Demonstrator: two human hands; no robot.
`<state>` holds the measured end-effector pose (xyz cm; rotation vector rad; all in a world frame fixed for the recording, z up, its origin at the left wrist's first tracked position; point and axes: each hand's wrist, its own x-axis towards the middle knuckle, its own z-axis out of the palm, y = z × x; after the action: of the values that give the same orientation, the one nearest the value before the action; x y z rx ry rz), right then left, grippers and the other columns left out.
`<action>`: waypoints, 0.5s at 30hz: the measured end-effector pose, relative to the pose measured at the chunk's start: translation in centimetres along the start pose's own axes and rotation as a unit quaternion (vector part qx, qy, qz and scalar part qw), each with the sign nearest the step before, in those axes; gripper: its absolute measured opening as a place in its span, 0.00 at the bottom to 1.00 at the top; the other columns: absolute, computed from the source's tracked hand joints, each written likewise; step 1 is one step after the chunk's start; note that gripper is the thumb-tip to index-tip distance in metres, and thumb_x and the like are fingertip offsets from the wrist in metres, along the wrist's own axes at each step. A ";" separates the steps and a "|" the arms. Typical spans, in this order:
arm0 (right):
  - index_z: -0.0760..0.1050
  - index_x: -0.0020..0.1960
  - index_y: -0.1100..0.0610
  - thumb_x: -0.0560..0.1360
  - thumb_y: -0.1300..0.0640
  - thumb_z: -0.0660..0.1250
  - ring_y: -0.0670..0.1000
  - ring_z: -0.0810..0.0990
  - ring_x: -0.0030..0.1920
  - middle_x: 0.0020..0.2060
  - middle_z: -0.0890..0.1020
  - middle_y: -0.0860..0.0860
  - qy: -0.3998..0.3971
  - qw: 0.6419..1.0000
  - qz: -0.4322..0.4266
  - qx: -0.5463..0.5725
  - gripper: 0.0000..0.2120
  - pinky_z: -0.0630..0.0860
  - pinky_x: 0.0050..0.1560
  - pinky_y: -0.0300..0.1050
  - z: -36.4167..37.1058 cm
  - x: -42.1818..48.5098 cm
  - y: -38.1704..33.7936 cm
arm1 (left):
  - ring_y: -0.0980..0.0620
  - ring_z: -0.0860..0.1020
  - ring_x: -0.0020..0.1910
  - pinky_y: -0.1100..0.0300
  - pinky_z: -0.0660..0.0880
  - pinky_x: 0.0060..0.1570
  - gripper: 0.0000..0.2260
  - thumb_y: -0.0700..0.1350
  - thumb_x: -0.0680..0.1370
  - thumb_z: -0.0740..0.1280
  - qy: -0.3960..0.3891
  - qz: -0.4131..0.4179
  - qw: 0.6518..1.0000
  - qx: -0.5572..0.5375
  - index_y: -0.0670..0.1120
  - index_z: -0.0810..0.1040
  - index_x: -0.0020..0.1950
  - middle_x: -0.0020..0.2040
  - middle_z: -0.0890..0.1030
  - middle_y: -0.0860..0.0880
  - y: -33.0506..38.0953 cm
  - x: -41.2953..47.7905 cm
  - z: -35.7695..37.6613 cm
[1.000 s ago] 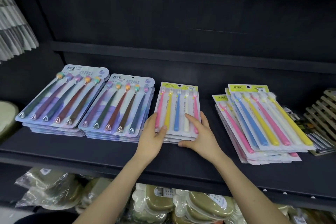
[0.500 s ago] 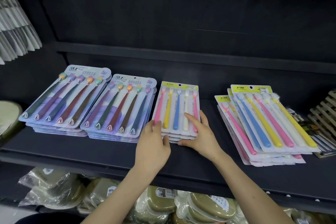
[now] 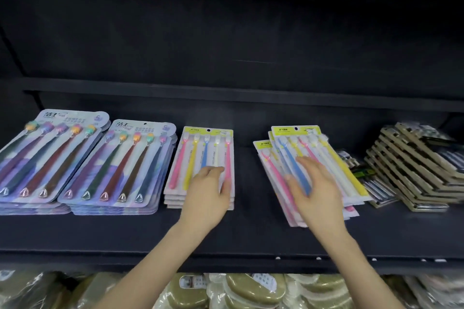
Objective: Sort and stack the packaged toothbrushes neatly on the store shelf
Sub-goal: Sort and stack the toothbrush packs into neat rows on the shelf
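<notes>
On the dark shelf (image 3: 251, 233) lie four groups of toothbrush packs. Two stacks of large purple-blue packs (image 3: 45, 158) (image 3: 120, 165) sit at the left. A neat stack of yellow-topped packs (image 3: 198, 158) lies in the middle, and my left hand (image 3: 208, 195) rests flat on its near right part. To the right is a fanned, untidy pile of the same yellow-topped packs (image 3: 334, 158). My right hand (image 3: 316, 188) is on top of it with fingers spread, blurred by motion.
A stack of tan slatted items (image 3: 414, 165) and dark flat packets (image 3: 376, 183) crowd the shelf's right end. Bagged olive-green goods (image 3: 238, 291) fill the shelf below. A bare strip of shelf (image 3: 246, 178) separates the two yellow-topped groups.
My right hand left the middle stack and moved right onto the untidy pile. My left hand shifted from the stack's left corner onto its top. The view moved closer.
</notes>
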<state>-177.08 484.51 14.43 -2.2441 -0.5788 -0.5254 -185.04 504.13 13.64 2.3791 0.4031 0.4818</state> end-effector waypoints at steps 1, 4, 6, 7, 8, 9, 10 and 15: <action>0.74 0.64 0.62 0.75 0.56 0.69 0.58 0.75 0.62 0.61 0.78 0.57 0.017 0.998 0.016 -0.051 0.19 0.70 0.61 0.49 -1.3 0.5 1.4 | 0.48 0.72 0.64 0.66 0.63 0.59 0.18 0.47 0.81 0.60 -0.010 0.003 1.000 -0.017 0.43 0.71 0.69 0.67 0.72 0.46 0.8 0.2 0.9; 0.72 0.64 0.64 0.76 0.50 0.66 0.62 0.75 0.58 0.58 0.77 0.62 -0.035 0.978 0.151 -0.137 0.22 0.71 0.56 0.53 -4.7 2.5 6.0 | 0.49 0.74 0.61 0.65 0.65 0.55 0.20 0.51 0.81 0.60 -0.054 -0.012 0.997 -0.056 0.42 0.71 0.69 0.65 0.75 0.45 4.1 1.4 4.6; 0.69 0.67 0.62 0.77 0.45 0.65 0.62 0.75 0.59 0.59 0.77 0.61 -0.104 0.960 0.241 -0.099 0.26 0.71 0.57 0.53 -5.6 3.7 8.1 | 0.49 0.75 0.57 0.64 0.67 0.49 0.21 0.55 0.81 0.59 -0.103 -0.063 0.989 -0.086 0.42 0.71 0.67 0.62 0.75 0.46 6.0 2.5 6.6; 0.69 0.68 0.62 0.76 0.44 0.65 0.60 0.76 0.59 0.60 0.77 0.59 -0.133 0.954 0.265 -0.046 0.27 0.72 0.59 0.53 -5.7 4.3 9.0 | 0.51 0.76 0.53 0.64 0.67 0.44 0.20 0.57 0.80 0.58 -0.131 -0.098 0.981 -0.108 0.43 0.71 0.64 0.60 0.75 0.49 6.8 3.0 7.4; 0.69 0.68 0.61 0.76 0.45 0.66 0.58 0.77 0.59 0.60 0.78 0.57 -0.151 0.947 0.283 0.021 0.27 0.73 0.60 0.52 -5.6 4.8 9.6 | 0.54 0.75 0.48 0.64 0.67 0.40 0.19 0.58 0.80 0.59 -0.153 -0.138 0.968 -0.143 0.45 0.70 0.60 0.57 0.75 0.51 7.4 3.5 8.0; 0.70 0.67 0.60 0.76 0.46 0.68 0.55 0.78 0.57 0.58 0.79 0.54 -0.162 0.937 0.298 0.084 0.25 0.74 0.59 0.51 -5.5 5.1 10.0 | 0.56 0.73 0.44 0.63 0.68 0.39 0.18 0.59 0.79 0.60 -0.166 -0.176 0.950 -0.195 0.45 0.70 0.57 0.54 0.74 0.52 7.8 3.9 8.6; 0.71 0.65 0.59 0.75 0.47 0.69 0.51 0.79 0.54 0.56 0.80 0.51 -0.171 0.926 0.311 0.133 0.24 0.76 0.54 0.46 -5.5 5.3 10.2 | 0.57 0.73 0.44 0.62 0.69 0.41 0.18 0.60 0.78 0.61 -0.170 -0.207 0.929 -0.255 0.45 0.71 0.54 0.51 0.74 0.53 8.2 4.1 9.0; 0.74 0.61 0.60 0.73 0.56 0.73 0.46 0.81 0.46 0.48 0.81 0.49 -0.190 0.917 0.300 0.180 0.19 0.75 0.37 0.32 -5.3 4.7 10.6 | 0.51 0.80 0.51 0.56 0.78 0.51 0.19 0.55 0.73 0.71 -0.140 -0.233 0.888 -0.370 0.44 0.78 0.58 0.53 0.82 0.49 9.3 4.6 10.9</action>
<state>-168.47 475.13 14.38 -2.0231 -0.1248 0.3143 -174.70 493.20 13.12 1.5060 0.5218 0.0360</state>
